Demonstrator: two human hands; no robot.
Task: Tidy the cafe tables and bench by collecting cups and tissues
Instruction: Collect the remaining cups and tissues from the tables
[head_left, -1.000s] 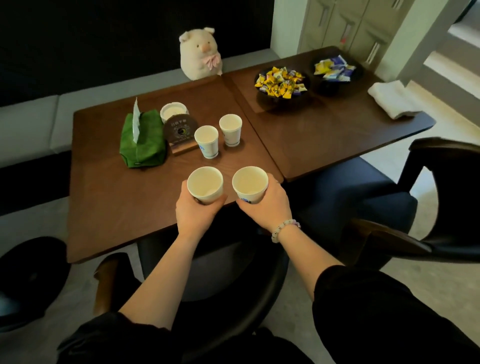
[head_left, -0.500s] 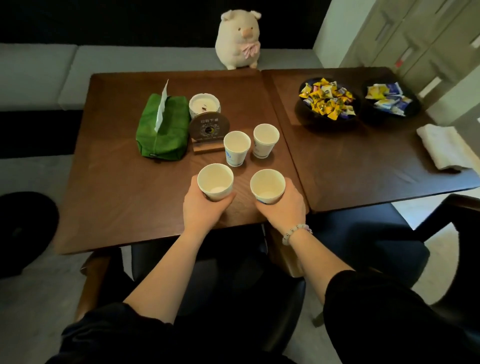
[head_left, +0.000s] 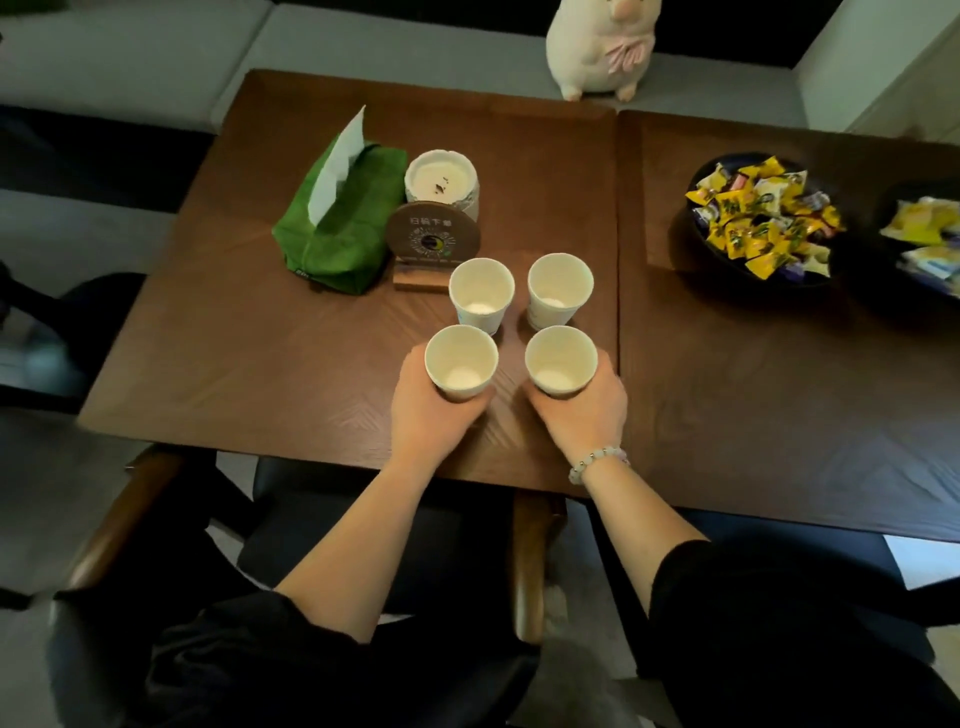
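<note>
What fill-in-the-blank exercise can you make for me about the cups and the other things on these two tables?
1. The left hand and the right hand each grip ____ paper cup.
2. Beyond them, ____ further cups stand free on the table.
3. The tissue pack has a ____ cover.
4. The bead bracelet is on the ____ wrist.
Missing words: one; two; green; right.

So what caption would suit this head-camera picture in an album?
Left hand holds the left cup, right hand the right cup, near two more cups on the wooden table.
</note>
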